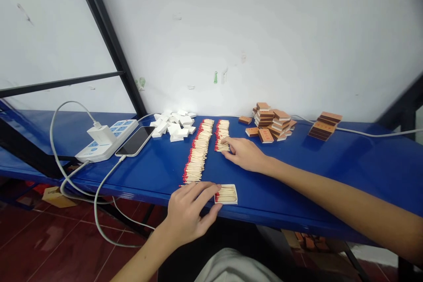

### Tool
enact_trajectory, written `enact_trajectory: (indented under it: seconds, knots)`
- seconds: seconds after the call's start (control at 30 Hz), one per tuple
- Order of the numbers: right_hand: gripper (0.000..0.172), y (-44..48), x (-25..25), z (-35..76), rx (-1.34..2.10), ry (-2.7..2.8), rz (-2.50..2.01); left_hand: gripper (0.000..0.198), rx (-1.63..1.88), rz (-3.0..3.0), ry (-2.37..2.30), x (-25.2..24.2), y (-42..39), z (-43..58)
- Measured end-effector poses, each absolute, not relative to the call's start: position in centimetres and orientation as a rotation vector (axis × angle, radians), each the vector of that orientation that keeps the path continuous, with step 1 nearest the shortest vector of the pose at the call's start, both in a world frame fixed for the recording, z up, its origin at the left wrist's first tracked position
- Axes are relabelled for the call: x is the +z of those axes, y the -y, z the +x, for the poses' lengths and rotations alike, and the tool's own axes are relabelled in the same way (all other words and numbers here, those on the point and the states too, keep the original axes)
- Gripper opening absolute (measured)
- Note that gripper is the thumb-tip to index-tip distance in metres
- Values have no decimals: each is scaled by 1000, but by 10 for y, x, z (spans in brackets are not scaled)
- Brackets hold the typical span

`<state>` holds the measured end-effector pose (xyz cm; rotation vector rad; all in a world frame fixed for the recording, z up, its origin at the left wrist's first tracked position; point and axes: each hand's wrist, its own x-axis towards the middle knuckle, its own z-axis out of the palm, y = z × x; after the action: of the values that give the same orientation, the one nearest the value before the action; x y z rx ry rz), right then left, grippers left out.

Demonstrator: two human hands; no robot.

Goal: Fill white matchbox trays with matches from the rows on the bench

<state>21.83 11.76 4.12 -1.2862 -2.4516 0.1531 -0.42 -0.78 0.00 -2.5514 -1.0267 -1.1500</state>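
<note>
My left hand (193,209) grips a small white matchbox tray (236,194) by its left end, thumb and fingers on either side, at the table's front edge. Red-headed matches (226,194) lie in the tray. My right hand (243,154) reaches to the near end of a short row of matches (223,128), its thumb and index finger closed around some of them. Left of that runs a longer row of matches (198,152), heads to the left. The right fingertips partly cover the matches they touch.
White empty trays (173,124) lie heaped at the back left. Brown matchboxes (266,119) are stacked at the back right, near a standing brown matchbox strip (325,125). A phone (135,141), power strip (109,141) and loose cables occupy the left.
</note>
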Motion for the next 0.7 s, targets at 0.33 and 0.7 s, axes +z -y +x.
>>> enact_trajectory:
  seconds: [0.33, 0.7]
  knots:
    - [18, -121, 37, 219, 185, 2425, -1308, 29, -1211, -2438, 948, -7, 6, -1]
    - [8, -117, 38, 221, 252, 2412, -1212, 30, -1183, -2451, 936, -8, 4, -2]
